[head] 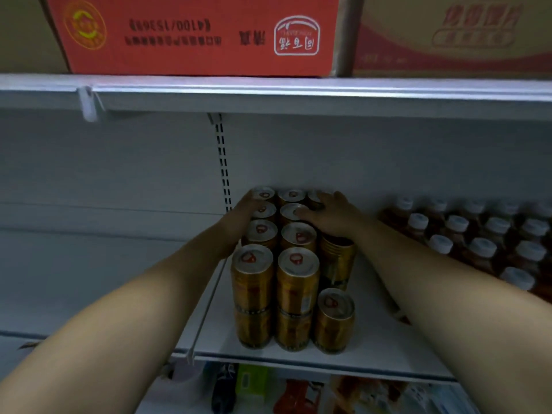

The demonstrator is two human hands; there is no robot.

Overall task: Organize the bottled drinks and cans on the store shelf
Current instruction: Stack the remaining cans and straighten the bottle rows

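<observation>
White metal shelf shows bare board at its front lip and in a strip between the gold cans and the white-capped bottles on the right. The cans stand two high in rows at the board's left edge, with a single can at the front right. Left hand lies flat against the block's left side, gripping nothing. Right hand rests spread on the rear lids, fingers loose. Overhead, the upper shelf carries a red carton.
</observation>
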